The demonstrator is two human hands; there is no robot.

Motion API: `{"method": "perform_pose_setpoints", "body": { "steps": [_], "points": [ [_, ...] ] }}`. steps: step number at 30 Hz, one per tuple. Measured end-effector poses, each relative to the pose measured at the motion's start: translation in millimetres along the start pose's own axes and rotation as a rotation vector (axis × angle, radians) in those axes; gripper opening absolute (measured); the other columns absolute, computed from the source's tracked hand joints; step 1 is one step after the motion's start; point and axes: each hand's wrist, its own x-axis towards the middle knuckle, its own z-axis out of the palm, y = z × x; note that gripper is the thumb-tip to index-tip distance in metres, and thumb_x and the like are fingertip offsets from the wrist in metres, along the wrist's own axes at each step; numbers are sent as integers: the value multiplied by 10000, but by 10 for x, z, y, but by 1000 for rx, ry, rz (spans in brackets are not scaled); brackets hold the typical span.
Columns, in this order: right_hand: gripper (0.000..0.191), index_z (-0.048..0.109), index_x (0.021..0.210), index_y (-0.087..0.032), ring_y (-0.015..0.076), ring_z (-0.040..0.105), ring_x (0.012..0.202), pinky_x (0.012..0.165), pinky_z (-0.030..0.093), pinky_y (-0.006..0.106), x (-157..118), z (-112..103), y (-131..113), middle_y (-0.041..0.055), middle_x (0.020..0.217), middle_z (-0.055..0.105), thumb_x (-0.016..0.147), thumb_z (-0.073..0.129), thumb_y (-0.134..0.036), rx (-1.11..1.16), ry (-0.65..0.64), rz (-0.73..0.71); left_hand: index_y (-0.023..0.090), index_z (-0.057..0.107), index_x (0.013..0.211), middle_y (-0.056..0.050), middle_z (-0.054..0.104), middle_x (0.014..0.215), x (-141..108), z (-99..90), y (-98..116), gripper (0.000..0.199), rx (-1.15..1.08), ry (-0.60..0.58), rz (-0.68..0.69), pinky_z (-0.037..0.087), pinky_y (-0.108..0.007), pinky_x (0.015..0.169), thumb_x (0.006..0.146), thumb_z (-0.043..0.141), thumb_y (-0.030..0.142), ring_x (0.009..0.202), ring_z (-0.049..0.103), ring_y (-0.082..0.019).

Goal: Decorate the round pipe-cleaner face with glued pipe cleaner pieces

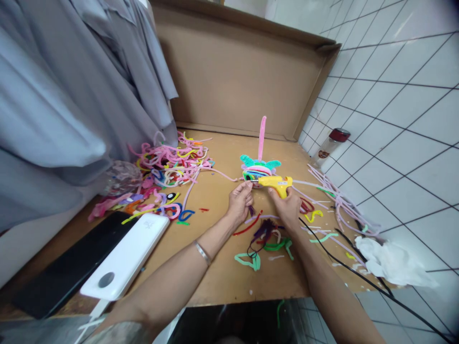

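Note:
My right hand [287, 205] is closed around a yellow glue gun [274, 183], its nozzle pointing left. At the nozzle tip, the fingers of my left hand [241, 201] are pinched together. Dark purple strands, which look like a small tassel [251, 210], hang below those fingers; the pinched end is hidden. Just behind both hands sits a colourful pipe-cleaner figure [258, 168] with green ear-like pieces, striped bands and a tall pink stem [262, 138]. Another dark purple tassel [264, 230] lies on the table between my forearms.
A heap of pipe cleaners [172, 165] lies at left, near a white power bank [125, 255] and a black slab [77, 263]. Lilac pipe cleaners [340, 203], white tissue [390, 260], a black cable [358, 274] and a red-lidded jar [332, 143] are at right. Cardboard [236, 71] stands behind.

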Motion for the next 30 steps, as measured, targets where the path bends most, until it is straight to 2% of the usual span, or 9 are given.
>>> {"method": "perform_pose_setpoints", "body": {
  "steps": [11,16,23,30],
  "points": [
    [442,562,708,-204,184,478,570,591,347,297,76,-63,8,35,626,599,690,543,-645,-12,54,89,149,558,749,130,289,446,0,7,1,390,11,21,-11,125,-158,389,601,852,359,377,184,-5],
    [412,583,730,-189,177,490,588,606,369,292,20,-29,-22,44,675,627,684,606,-597,22,33,35,148,559,745,128,295,452,16,-14,0,388,9,12,10,127,-157,388,606,847,369,378,187,-2],
    [397,592,740,-187,185,505,601,617,383,298,-20,7,-9,47,683,639,722,594,-583,1,16,-14,146,567,738,127,288,446,6,-9,6,378,11,12,-3,135,-154,390,607,844,367,382,183,-5],
    [443,590,745,-187,191,501,597,599,358,296,34,-19,22,54,672,636,706,571,-628,-9,49,48,147,548,741,128,275,459,-5,-4,-1,383,15,-11,-13,127,-158,393,626,841,367,384,185,-5]
  ]
}}
